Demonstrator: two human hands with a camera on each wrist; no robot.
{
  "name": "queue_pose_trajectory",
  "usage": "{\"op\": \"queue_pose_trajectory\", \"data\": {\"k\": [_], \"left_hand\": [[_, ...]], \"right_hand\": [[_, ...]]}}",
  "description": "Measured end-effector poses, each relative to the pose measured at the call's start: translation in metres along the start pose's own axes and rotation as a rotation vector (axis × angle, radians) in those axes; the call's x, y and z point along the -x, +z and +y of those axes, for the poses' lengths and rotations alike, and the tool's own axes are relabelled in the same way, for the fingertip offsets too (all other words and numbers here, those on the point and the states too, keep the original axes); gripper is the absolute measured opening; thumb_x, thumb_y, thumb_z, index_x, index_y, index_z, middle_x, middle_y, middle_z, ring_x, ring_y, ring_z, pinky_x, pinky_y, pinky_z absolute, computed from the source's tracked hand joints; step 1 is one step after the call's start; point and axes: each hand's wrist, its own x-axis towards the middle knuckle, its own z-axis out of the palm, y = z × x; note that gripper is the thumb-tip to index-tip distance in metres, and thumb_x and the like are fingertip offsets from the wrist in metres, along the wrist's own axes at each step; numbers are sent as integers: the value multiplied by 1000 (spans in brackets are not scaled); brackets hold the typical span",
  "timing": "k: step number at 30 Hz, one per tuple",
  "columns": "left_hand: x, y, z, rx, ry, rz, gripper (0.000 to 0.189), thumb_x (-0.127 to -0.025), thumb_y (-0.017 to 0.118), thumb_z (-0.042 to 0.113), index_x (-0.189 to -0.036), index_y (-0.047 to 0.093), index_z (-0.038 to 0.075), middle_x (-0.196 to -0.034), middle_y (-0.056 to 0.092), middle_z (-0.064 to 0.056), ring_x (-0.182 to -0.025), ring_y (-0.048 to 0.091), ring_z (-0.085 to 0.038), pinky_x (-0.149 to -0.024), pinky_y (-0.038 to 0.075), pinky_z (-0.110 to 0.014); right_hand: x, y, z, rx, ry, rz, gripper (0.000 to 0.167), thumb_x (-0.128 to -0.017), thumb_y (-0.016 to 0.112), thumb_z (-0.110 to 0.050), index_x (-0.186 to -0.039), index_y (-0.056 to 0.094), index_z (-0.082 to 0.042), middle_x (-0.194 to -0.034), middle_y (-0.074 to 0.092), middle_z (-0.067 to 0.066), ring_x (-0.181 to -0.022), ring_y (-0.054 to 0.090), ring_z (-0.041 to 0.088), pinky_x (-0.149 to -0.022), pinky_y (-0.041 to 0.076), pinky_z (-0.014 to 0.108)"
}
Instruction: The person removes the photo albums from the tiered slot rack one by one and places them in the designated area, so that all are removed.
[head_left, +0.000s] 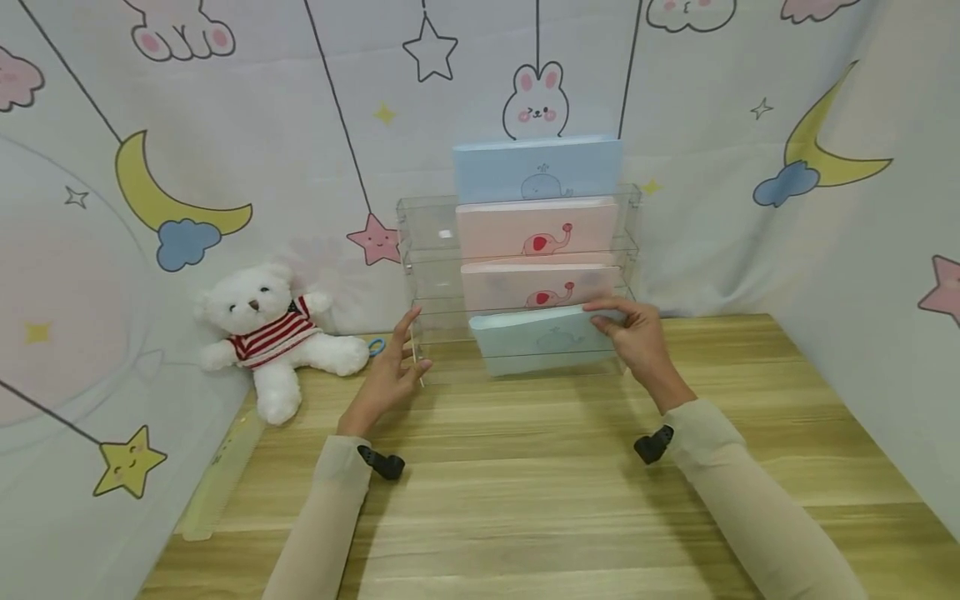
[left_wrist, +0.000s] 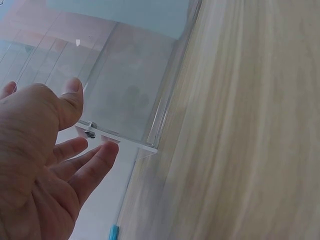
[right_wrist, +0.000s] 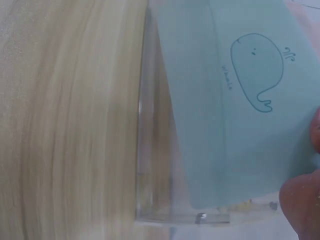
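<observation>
A clear acrylic rack point(head_left: 442, 321) with several tiers holds several notebooks, or thin stacks of booklets. In its lowest tier a pale green one point(head_left: 525, 342) with a whale drawing leans tilted, its right end higher in the head view. My right hand point(head_left: 637, 337) pinches that upper right corner; in the right wrist view only its fingertips point(right_wrist: 300, 197) show. At the rack's left side panel is my left hand point(head_left: 388, 367), thumb and fingers spread apart around the panel edge. The left wrist view shows loosely bent fingers point(left_wrist: 95, 170) beside the panel; firm contact is unclear.
Behind the green one stand two pink elephant booklets point(head_left: 536, 289) and a blue whale one point(head_left: 536, 171). A white teddy bear point(head_left: 273, 333) sits to the left, with a blue ring point(head_left: 377, 347) beside it. A yellowish translucent strip point(head_left: 221, 479) lies on the wooden table point(head_left: 517, 500).
</observation>
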Motion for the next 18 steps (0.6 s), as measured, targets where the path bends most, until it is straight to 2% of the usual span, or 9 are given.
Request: {"op": "queue_pose_trajectory", "data": {"k": [4, 8, 15, 18], "left_hand": [[1, 0, 0, -1, 4, -2, 90, -105, 70, 15, -173, 13, 31, -174, 25, -31, -134, 58, -64, -95, 59, -65], [1, 0, 0, -1, 6, -4, 91, -105, 70, 14, -173, 12, 31, -177, 20, -27, -134, 57, -65, -95, 59, -66], [1, 0, 0, -4, -7, -9, 90, -105, 69, 14, -173, 12, 30, -176, 22, -28, -134, 57, -64, -95, 59, -66], [1, 0, -1, -8, -2, -6, 90, -105, 70, 13, -173, 12, 29, -173, 26, -32, -133, 58, -64, -94, 59, -66]], "right_hand": [[-3, -3, -5, -12, -34, 32, 15, -93, 73, 14, -106, 78, 12, -102, 78, -27, -117, 68, -2, -96, 52, 14], [-5, -4, -13, -40, -59, 63, 15, -91, 73, 16, -105, 79, 11, -101, 79, -25, -111, 71, -2, -95, 53, 15], [-9, -9, -30, -93, -81, 99, 20, -90, 75, 16, -100, 84, 2, -98, 81, -21, -97, 75, -3, -78, 57, 14], [-10, -11, -37, -134, -98, 109, 27, -89, 75, 18, -97, 86, -5, -97, 82, -17, -93, 75, -1, -75, 57, 15]]}}
